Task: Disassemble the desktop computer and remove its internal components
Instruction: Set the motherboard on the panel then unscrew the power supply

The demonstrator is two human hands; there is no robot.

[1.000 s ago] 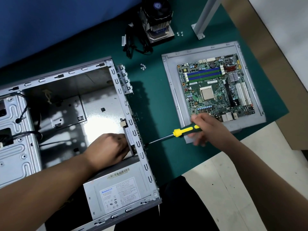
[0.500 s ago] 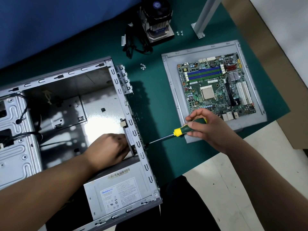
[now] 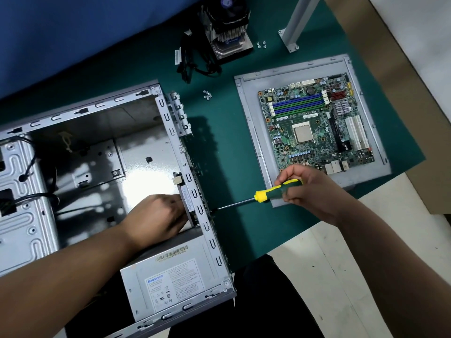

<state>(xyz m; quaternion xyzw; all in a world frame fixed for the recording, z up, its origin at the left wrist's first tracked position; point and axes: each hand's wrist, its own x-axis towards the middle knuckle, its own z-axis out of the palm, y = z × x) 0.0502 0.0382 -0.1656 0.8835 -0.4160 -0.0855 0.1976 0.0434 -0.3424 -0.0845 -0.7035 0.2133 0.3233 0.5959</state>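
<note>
Green matting covers the surface (image 3: 231, 147). On it lies an open, boxy steel computer case (image 3: 97, 167). Inside, the left hand (image 3: 158, 220) curls its fingers around a flat component against the perforated wall. Outside that wall, the right hand (image 3: 305, 189) grips a ribbed yellow-green screwdriver (image 3: 263, 195), tip touching the wall. Beyond the right fingers, a motherboard (image 3: 314, 128) rests on a grey panel (image 3: 251, 118).

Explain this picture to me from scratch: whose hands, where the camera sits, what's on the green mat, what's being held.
No robot here: a person works bare-handed, filmed by a camera on their head looking down. The right hand grips a yellow-and-green screwdriver, its tip at the rear wall of an opened computer case. The left hand reaches inside, against a small part on that wall. The power supply sits in the case. On the mat lie the motherboard on a metal panel, a cooler, cables and loose screws.
</note>
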